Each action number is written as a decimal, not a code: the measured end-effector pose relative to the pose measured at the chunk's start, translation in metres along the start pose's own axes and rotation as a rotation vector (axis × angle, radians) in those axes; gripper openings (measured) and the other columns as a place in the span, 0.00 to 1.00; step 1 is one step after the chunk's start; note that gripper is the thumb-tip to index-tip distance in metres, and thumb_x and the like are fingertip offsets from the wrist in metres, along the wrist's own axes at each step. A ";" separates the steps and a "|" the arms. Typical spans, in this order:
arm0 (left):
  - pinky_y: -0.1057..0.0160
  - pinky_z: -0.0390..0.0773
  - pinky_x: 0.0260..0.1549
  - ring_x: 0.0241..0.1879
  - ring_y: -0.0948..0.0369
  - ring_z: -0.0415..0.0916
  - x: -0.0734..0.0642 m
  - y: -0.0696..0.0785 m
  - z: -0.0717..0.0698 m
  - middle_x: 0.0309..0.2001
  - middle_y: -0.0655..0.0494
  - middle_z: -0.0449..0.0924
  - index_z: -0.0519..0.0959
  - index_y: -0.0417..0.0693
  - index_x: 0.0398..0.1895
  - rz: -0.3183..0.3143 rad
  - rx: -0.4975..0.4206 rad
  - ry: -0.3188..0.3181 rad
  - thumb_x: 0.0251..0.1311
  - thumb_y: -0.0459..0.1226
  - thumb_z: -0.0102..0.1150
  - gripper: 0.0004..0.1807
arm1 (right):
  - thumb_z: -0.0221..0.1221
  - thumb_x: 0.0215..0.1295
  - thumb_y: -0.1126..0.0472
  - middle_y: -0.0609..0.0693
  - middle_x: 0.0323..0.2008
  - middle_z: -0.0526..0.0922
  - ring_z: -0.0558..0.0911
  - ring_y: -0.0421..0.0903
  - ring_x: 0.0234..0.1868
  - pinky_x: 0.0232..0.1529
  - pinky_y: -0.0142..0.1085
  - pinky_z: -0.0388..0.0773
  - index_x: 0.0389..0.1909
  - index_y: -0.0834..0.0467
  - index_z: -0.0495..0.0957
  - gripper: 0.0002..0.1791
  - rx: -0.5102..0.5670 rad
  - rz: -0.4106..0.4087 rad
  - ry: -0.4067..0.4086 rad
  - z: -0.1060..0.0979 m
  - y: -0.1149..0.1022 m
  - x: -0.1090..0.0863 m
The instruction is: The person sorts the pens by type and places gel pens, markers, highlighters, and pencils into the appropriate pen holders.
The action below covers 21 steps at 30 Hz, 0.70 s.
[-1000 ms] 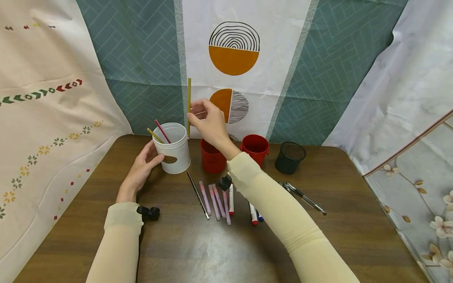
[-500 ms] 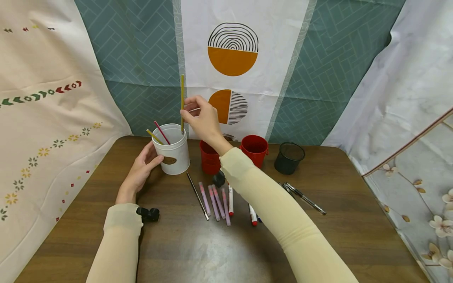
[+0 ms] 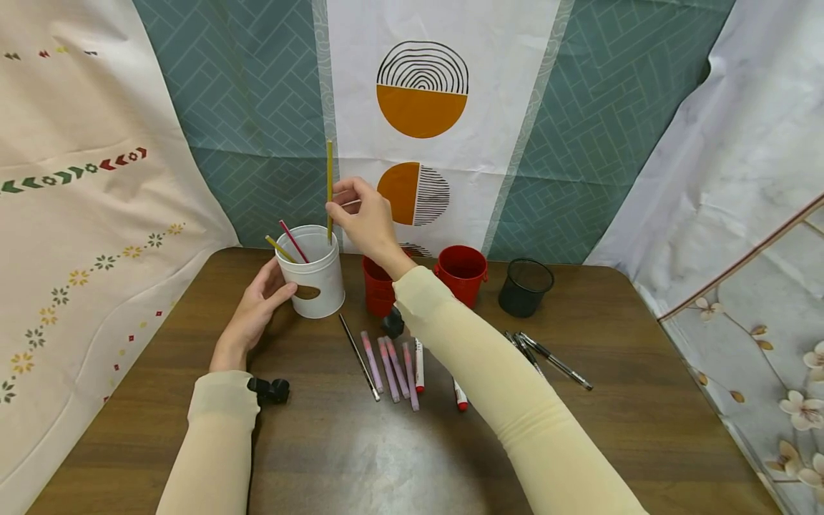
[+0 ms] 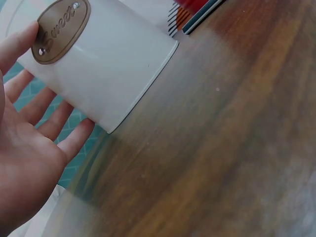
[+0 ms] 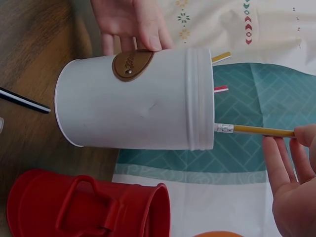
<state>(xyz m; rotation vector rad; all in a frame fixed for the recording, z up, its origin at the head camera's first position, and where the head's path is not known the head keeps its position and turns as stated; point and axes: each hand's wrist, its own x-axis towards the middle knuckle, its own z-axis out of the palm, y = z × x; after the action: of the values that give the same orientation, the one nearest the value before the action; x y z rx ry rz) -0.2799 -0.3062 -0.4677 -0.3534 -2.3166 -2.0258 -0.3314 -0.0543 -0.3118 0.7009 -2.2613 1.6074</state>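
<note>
My left hand (image 3: 249, 315) holds the white metal can (image 3: 325, 290) at its left side. Its thumb lies by the brown oval label (image 4: 61, 30) and its fingers reach behind the can. Above the can's rim, my right hand (image 3: 368, 218) pinches a yellow pencil (image 3: 330, 168) between thumb and fingers. The pencil stands upright, its eraser end (image 5: 225, 128) pointing down at the can's mouth. Inside the can lean another yellow pencil (image 3: 280, 247) and a red pencil (image 3: 292, 240), both toward the left.
Two red buckets (image 3: 465, 268) and a black mesh cup (image 3: 526, 290) stand to the right. In front lie a black pencil (image 3: 359, 357), several pink-purple pens (image 3: 390, 368), red-capped white markers (image 3: 420, 366) and black pens (image 3: 556, 361). A patterned curtain (image 3: 270, 107) hangs behind the table.
My right hand has moved left with the yellow pencil, from right of the can to over its mouth, and the pencil now sits slightly lower than half a second ago. The left hand stays put.
</note>
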 end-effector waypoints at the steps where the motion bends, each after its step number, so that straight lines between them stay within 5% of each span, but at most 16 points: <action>1: 0.80 0.69 0.60 0.82 0.45 0.51 0.000 0.000 0.000 0.84 0.42 0.51 0.50 0.55 0.88 -0.001 0.001 0.000 0.79 0.37 0.57 0.41 | 0.67 0.73 0.63 0.54 0.44 0.87 0.88 0.46 0.41 0.44 0.29 0.85 0.56 0.59 0.80 0.14 0.000 0.002 -0.005 0.001 0.000 0.000; 21: 0.80 0.69 0.60 0.82 0.45 0.50 0.001 -0.001 -0.001 0.85 0.43 0.51 0.49 0.56 0.88 -0.005 -0.012 -0.001 0.79 0.37 0.57 0.41 | 0.67 0.73 0.63 0.54 0.44 0.87 0.89 0.46 0.41 0.46 0.27 0.85 0.55 0.59 0.80 0.14 -0.010 0.010 -0.072 0.024 0.005 -0.001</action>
<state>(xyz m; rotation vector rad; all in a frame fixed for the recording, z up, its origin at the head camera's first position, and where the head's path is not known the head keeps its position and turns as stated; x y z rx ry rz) -0.2809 -0.3072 -0.4685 -0.3499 -2.3093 -2.0429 -0.3319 -0.0752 -0.3249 0.7578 -2.3248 1.5984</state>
